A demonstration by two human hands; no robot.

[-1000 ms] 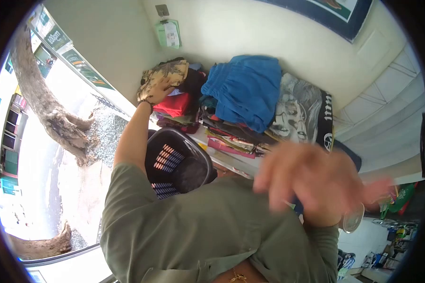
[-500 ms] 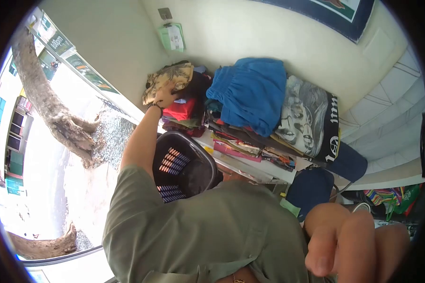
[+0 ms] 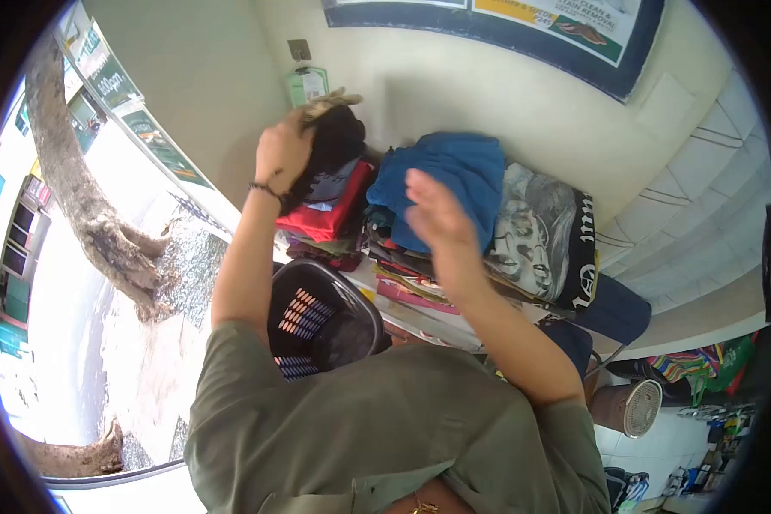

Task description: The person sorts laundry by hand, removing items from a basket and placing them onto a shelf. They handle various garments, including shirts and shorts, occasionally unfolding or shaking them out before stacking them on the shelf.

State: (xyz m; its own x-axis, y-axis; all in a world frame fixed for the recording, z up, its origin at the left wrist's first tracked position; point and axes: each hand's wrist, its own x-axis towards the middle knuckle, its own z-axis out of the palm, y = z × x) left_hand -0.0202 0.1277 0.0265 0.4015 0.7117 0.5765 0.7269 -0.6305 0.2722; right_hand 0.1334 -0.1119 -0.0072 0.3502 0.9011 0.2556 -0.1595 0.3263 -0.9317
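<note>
My left hand (image 3: pixel 283 156), a dark bracelet at its wrist, is closed on a black garment (image 3: pixel 338 141) with a tan patterned part, raised at the top of the left clothes pile. Its fingertips are partly hidden by the cloth. Beneath lie a grey-blue folded piece and a red garment (image 3: pixel 343 210). My right hand (image 3: pixel 441 214) is in front of blue shorts (image 3: pixel 458 158) with a gathered waistband, fingers stretched out and slightly blurred, holding nothing. Right of the shorts lies a folded grey-and-black printed shirt (image 3: pixel 535 231).
A black plastic laundry basket (image 3: pixel 364 300) stands below the left pile, close to my body. Dark blue cloth (image 3: pixel 617 308) hangs at the right end of the shelf. A window (image 3: pixel 146 368) is on the left; a framed poster (image 3: pixel 488 34) hangs above.
My left hand has lifted the tan-and-black garment up off the pile, uncovering the cloth below. My right hand has moved from the lower right to in front of the blue shorts.
</note>
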